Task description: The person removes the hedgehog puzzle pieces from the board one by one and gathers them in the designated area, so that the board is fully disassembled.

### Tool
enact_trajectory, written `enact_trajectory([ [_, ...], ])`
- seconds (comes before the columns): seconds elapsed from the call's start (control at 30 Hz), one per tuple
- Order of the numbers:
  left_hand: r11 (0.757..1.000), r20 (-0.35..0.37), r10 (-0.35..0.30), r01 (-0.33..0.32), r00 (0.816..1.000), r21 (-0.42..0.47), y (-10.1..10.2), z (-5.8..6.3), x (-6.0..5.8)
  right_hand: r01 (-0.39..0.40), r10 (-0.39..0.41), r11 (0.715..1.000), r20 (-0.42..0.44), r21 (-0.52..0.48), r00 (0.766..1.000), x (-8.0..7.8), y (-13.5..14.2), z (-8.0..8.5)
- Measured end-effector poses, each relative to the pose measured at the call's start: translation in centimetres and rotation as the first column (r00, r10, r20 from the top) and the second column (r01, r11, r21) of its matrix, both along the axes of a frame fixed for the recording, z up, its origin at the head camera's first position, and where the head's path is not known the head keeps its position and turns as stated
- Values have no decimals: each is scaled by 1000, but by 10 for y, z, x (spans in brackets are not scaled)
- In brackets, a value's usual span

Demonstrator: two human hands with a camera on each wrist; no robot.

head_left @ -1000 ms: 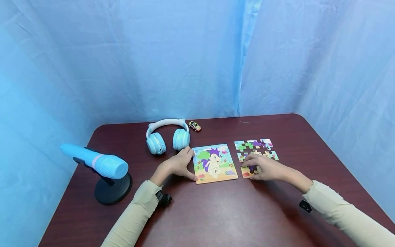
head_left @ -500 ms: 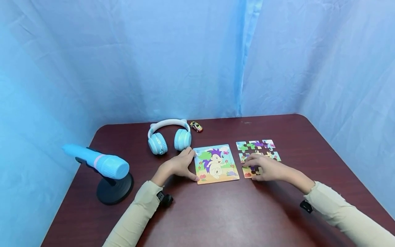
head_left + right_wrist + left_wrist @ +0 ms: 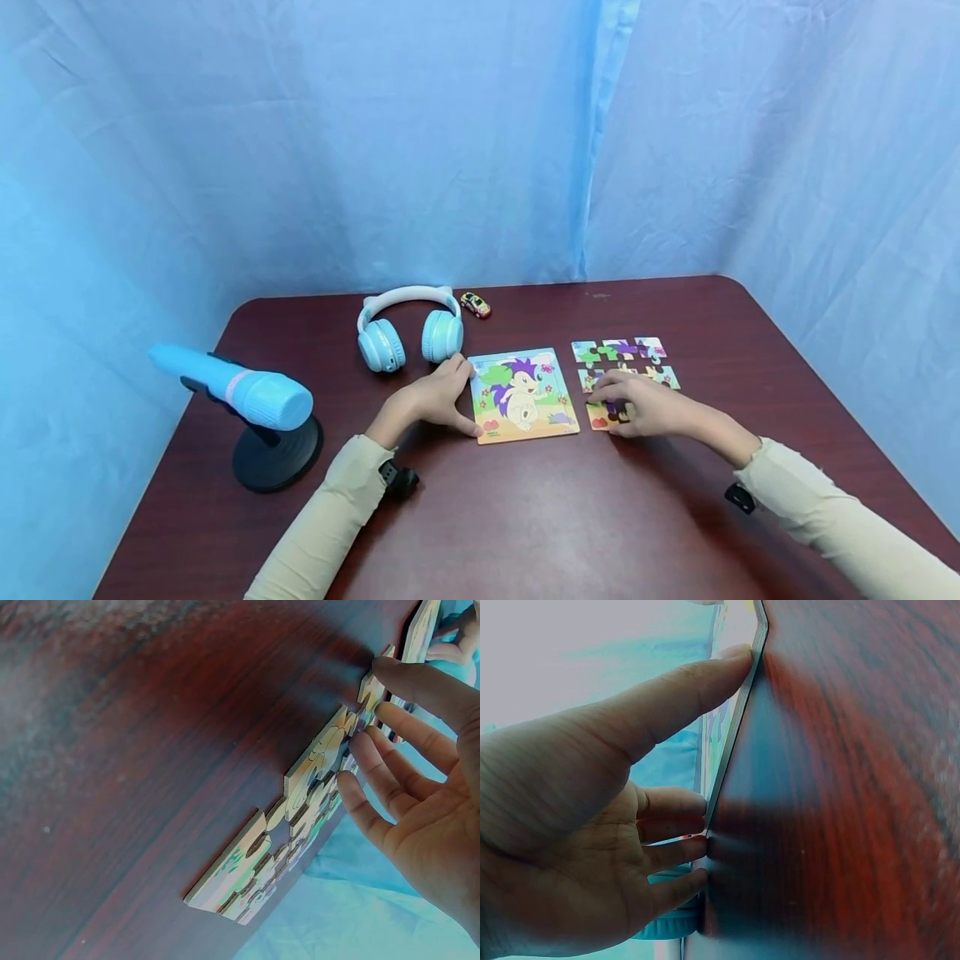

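A square board (image 3: 522, 398) with a cartoon hedgehog picture lies flat on the table. My left hand (image 3: 433, 397) touches its left side, thumb at the lower corner and fingers spread toward the upper one. In the left wrist view the thumb (image 3: 697, 686) is straight and its tip meets the board's edge. Right of the board lie several loose jigsaw pieces (image 3: 651, 347) in rows. My right hand (image 3: 641, 406) rests over the lower left pieces, its fingers fairly straight. In the right wrist view thumb and fingertips touch a corner piece (image 3: 371, 688). Some pieces are hidden beneath the hand.
Light blue headphones (image 3: 442, 335) lie behind my left hand, with a small toy car (image 3: 476, 305) beside them. At the left a blue microphone (image 3: 255, 396) sits on a black round stand (image 3: 277, 458). Blue curtains (image 3: 420, 150) surround the dark red table (image 3: 517, 517).
The view shifts slightly. Both hands, the board and the jigsaw pieces keep their places relative to each other.
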State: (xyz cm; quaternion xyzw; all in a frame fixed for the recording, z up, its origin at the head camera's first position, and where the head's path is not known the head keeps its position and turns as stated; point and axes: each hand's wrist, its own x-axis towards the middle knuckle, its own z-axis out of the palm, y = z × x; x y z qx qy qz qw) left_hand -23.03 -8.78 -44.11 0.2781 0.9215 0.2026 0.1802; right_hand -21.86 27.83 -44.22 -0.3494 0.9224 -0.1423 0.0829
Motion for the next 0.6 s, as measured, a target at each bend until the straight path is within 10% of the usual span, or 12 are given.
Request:
enact_trajectory([
  [0.6,999,10,-12,12,1000,30,-2,-2,-2,-8,8,1000,-1,5,1000,-1,-1,2],
])
